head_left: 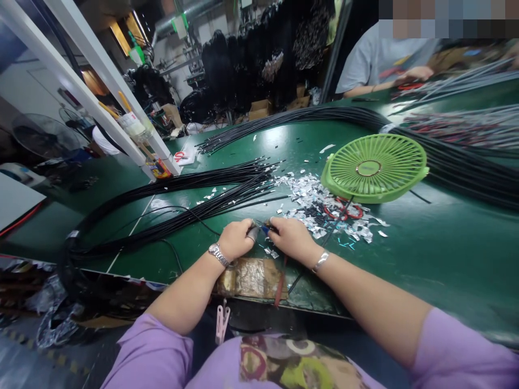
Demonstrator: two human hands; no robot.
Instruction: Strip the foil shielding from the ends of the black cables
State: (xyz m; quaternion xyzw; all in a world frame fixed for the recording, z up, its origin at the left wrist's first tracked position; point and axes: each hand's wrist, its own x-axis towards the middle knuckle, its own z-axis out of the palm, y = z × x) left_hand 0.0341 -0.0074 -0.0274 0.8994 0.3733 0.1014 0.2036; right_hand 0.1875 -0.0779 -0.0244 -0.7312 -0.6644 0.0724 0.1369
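The left grip [236, 240] pinches what appears to be a black cable [204, 222] trailing to its left, the right grip [295, 237] clasps a blue item [265, 229] just beside it, apparently close-set for control, while the cable bundle [162, 230] lies ahead and left, seemingly for easy reach.

No lettering can be read. The mark on the hub [368, 168] of the green fan [348, 175] is too small, and the print on the yellow-and-red packet [159, 169] is blurred.
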